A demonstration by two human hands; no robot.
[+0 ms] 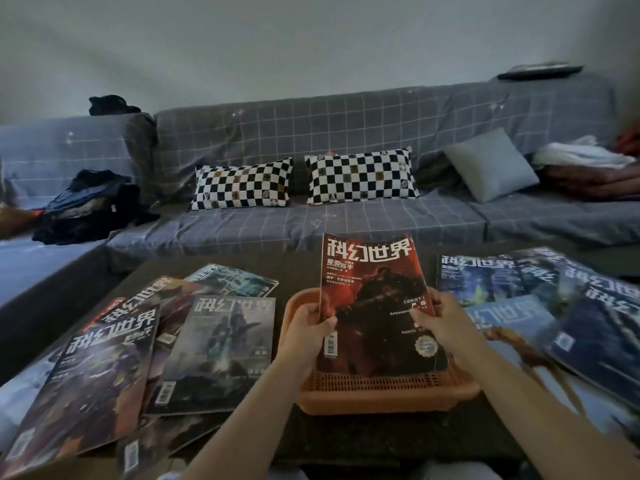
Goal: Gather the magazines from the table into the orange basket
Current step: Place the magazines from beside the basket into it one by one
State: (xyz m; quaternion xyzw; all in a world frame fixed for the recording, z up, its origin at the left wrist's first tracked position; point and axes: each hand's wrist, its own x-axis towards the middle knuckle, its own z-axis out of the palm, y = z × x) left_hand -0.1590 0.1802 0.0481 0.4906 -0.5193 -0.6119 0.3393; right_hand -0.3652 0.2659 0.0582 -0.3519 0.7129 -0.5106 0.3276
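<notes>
A red magazine [372,289] stands tilted with its lower edge inside the orange basket [388,396] at the middle of the dark table [363,441]. My left hand [311,329] grips its left edge and my right hand [443,322] grips its right edge. Several magazines lie overlapping on the table to the left, among them a grey-green one [221,351] and a dark one [93,386]. To the right of the basket another spread of several blue magazines [588,323] lies overlapping.
Behind the table runs a grey checked sofa [346,223] with two chequered pillows [242,183], a grey cushion [491,164], dark clothes [90,206] at the left and folded laundry [585,157] at the right.
</notes>
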